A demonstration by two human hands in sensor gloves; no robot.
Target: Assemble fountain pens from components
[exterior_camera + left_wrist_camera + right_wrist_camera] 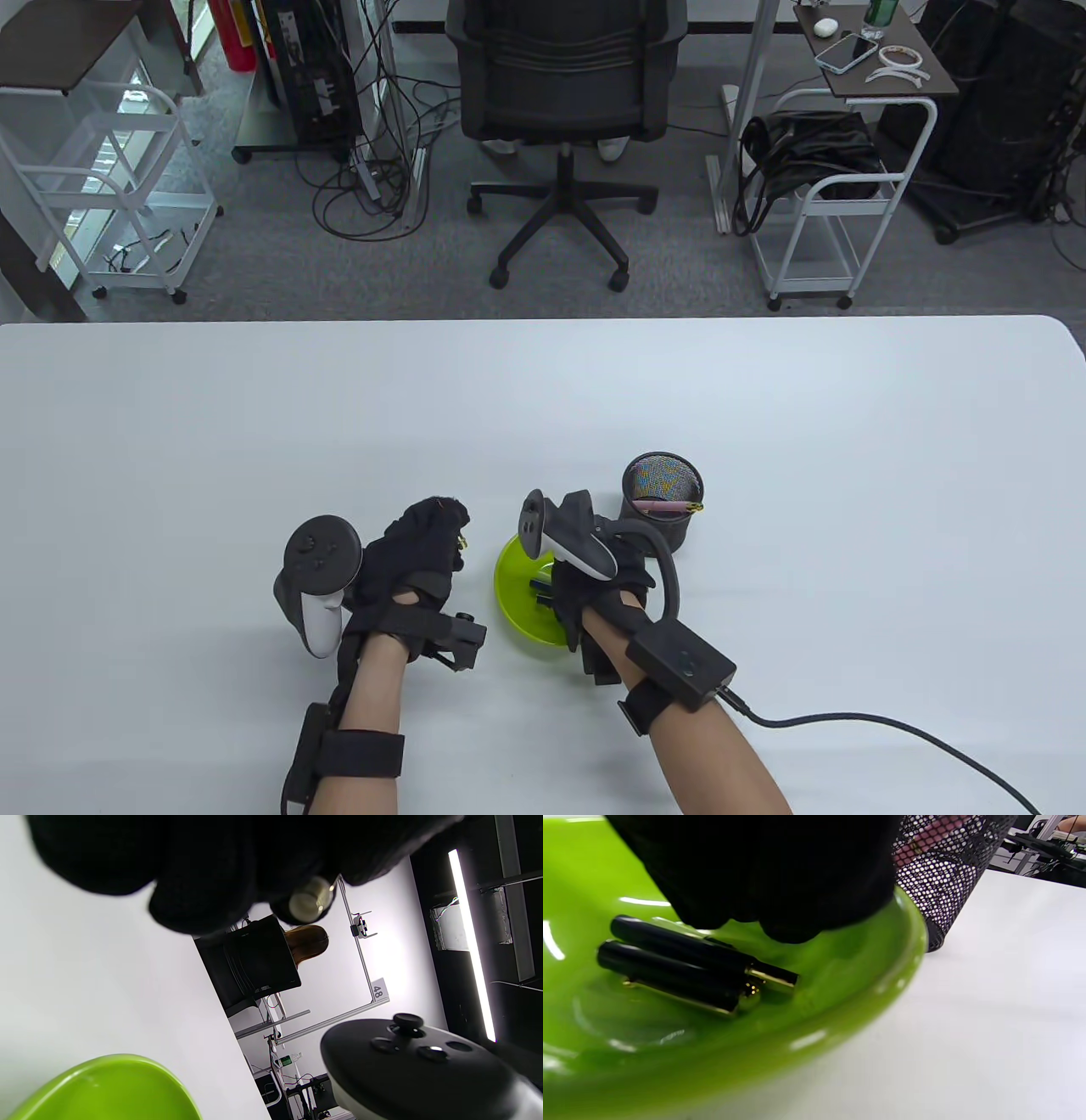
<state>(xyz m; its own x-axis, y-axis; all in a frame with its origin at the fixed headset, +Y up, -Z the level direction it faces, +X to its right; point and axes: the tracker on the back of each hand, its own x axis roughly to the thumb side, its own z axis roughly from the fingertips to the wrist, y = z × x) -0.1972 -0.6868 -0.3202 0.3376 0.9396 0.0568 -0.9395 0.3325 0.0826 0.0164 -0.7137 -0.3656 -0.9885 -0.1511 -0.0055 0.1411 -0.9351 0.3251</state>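
My left hand (450, 536) is left of the green bowl (514, 613), fingers curled. It pinches a small metallic pen part (312, 899), seen end-on in the left wrist view and as a gold glint (461, 541) in the table view. My right hand (567, 587) hovers over the bowl; its gloved fingers (780, 878) hang just above two black pen parts with gold trim (678, 963) lying side by side in the bowl (840, 1018), and hold nothing that I can see.
A black mesh cup (663, 499) stands just behind and to the right of the bowl, with a pink pen (667, 507) inside; it also shows in the right wrist view (941, 878). The bowl's rim (106, 1086) shows in the left wrist view. A cable (891, 730) trails right from my right wrist.
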